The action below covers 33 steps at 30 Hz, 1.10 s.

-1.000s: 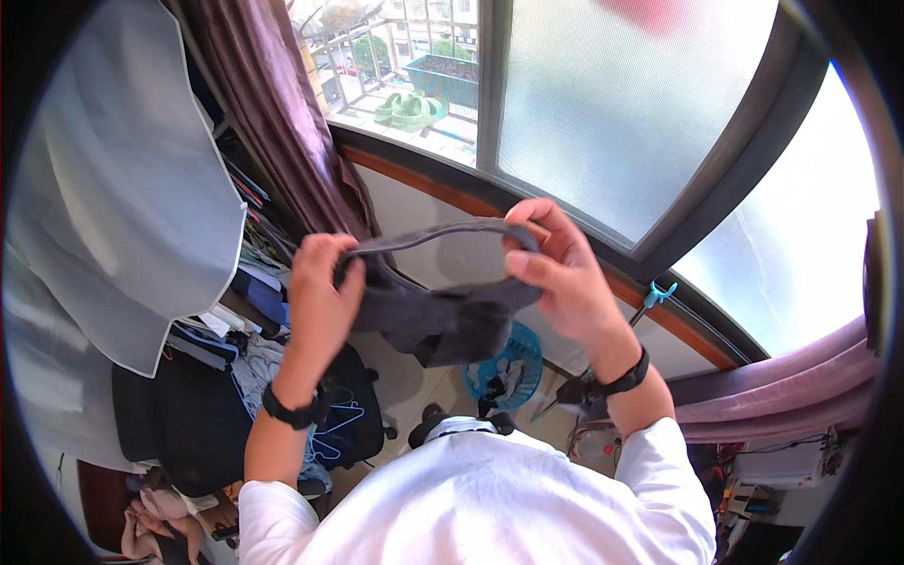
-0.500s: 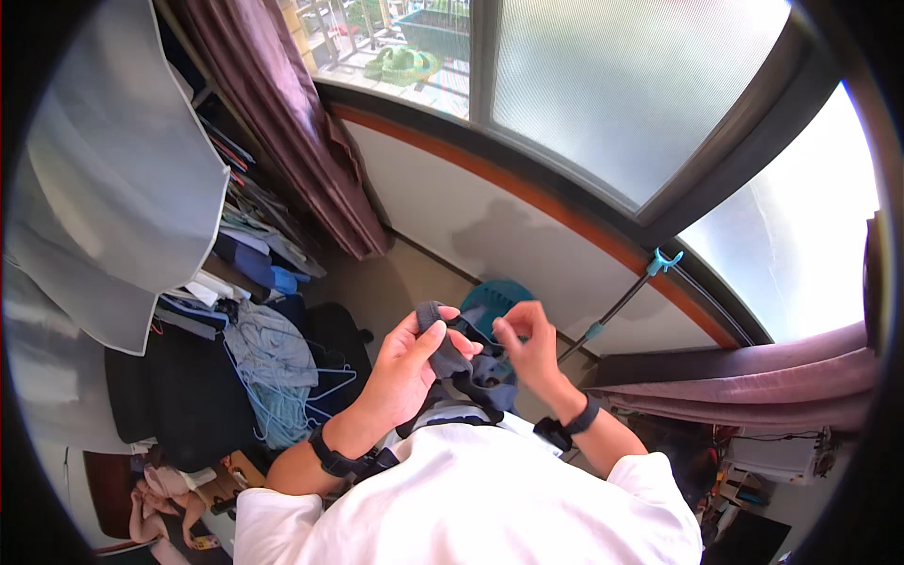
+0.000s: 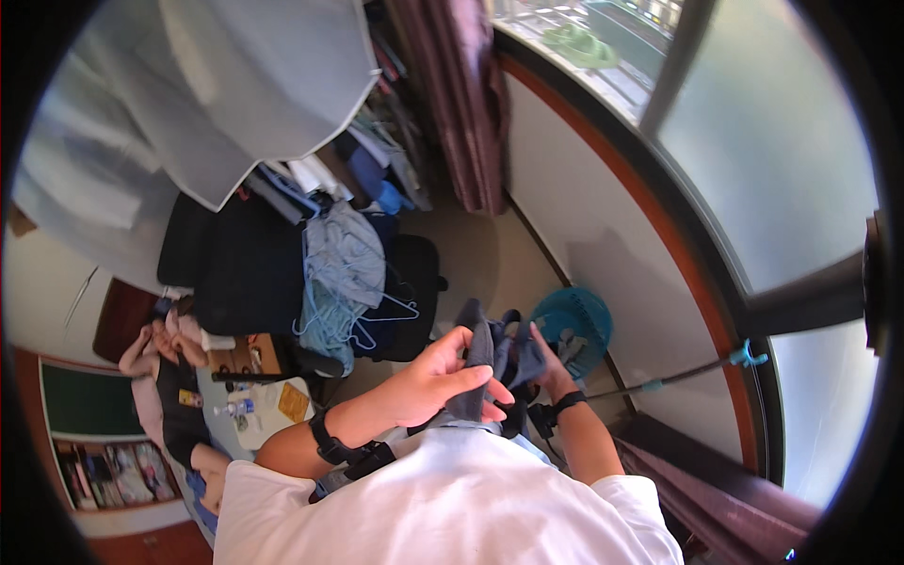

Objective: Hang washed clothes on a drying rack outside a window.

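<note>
A small dark grey and navy garment (image 3: 478,365) is bunched between my hands in front of my white shirt; its exact kind is hard to make out. My left hand (image 3: 443,379) grips the flat grey part between thumb and fingers. On the other side, my right hand (image 3: 554,365) has its thumb up along the crumpled navy part, its other fingers mostly hidden behind the cloth. Beyond my right hand, a round blue plastic basket (image 3: 603,325) with some light items inside stands on the floor.
Grey and blue clothes (image 3: 347,254) with light blue hangers (image 3: 363,325) lie over a black chair (image 3: 414,273). A pole with a blue hook (image 3: 746,355) leans by the window wall. Behind the chair, at the left, a person (image 3: 179,395) is near a white table (image 3: 273,428).
My view has turned left, so the chair, basket and window sit further right. My right hand, earlier pinched near the garment's edge, is now against the navy cloth, and the grey part stands upright.
</note>
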Each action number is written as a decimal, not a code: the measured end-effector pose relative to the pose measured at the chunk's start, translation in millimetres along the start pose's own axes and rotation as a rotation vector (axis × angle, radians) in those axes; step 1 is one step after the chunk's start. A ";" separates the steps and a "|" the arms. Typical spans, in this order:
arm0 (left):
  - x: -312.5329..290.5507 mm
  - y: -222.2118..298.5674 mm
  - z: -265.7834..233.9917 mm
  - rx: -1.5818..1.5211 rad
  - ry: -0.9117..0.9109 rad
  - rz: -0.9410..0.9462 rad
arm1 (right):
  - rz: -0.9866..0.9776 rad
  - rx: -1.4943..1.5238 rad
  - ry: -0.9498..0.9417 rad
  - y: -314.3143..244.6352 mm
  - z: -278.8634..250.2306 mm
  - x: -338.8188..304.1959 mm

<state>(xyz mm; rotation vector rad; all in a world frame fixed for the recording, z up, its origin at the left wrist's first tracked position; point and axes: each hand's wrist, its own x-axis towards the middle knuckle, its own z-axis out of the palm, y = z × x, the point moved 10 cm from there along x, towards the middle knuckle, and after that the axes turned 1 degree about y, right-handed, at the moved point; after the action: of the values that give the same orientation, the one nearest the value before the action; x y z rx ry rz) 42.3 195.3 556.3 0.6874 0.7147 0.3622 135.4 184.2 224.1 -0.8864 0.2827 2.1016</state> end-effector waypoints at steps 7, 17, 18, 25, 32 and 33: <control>-4.6 -27.0 -125.9 -0.128 0.137 0.035 | -0.668 -0.323 0.319 -126.7 37.8 -92.0; 22.9 -121.2 -360.0 -0.036 0.505 -0.151 | -0.758 -0.217 0.249 -99.5 179.4 -181.3; 24.8 -136.7 -396.9 -0.111 0.601 -0.133 | -0.882 -0.207 0.440 -95.3 185.8 -187.9; 8.2 -155.0 -631.7 0.560 1.390 0.036 | -1.054 -0.372 0.616 -82.6 187.5 -176.2; -103.7 -122.4 -623.3 1.101 1.764 -0.363 | -1.181 -0.273 0.856 -79.5 145.7 -208.8; -114.9 -124.5 -626.8 1.119 1.783 -0.411 | -1.175 -0.275 0.869 -78.4 143.6 -206.8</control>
<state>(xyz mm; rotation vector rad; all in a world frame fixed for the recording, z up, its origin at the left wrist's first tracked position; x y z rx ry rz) -470.0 326.3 179.5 1.1287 2.8394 0.0626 210.4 177.8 476.9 -1.5855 -0.1085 0.6112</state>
